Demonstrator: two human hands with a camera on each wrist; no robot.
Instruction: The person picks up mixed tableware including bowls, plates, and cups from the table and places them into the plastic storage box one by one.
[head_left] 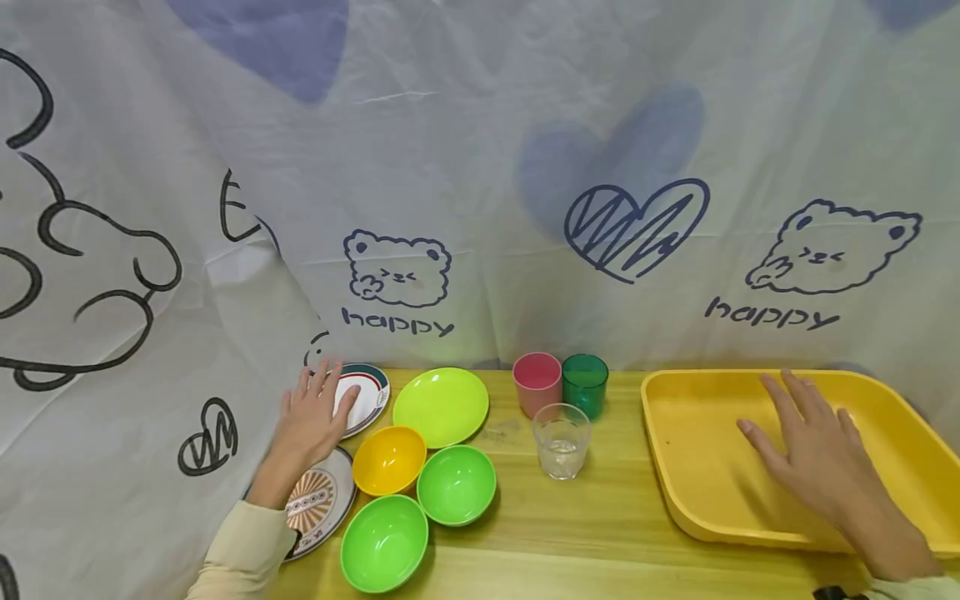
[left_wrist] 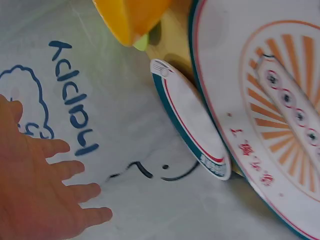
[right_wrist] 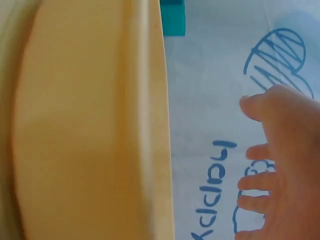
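My left hand [head_left: 317, 417] hovers with spread fingers over the plates at the left, holding nothing. Under it lie a white plate with a dark green rim [head_left: 369, 403] and a larger plate with an orange ray pattern [head_left: 330, 500], each partly hidden by the hand or sleeve in the head view. In the left wrist view, the ray-patterned plate [left_wrist: 220, 90] fills the right side. My right hand [head_left: 821, 446] is held above the yellow tray [head_left: 705, 467], fingers apart and nothing in them. The tray's wall [right_wrist: 75, 125] takes up the left of the right wrist view.
Near the left hand sit a lime plate [head_left: 441, 407], a yellow-orange bowl [head_left: 390, 460] and two green bowls [head_left: 457, 485]. Mid-table stand a pink cup [head_left: 537, 385], a green cup [head_left: 585, 387] and a clear cup [head_left: 562, 442]. A printed cloth [head_left: 480, 167] hangs behind.
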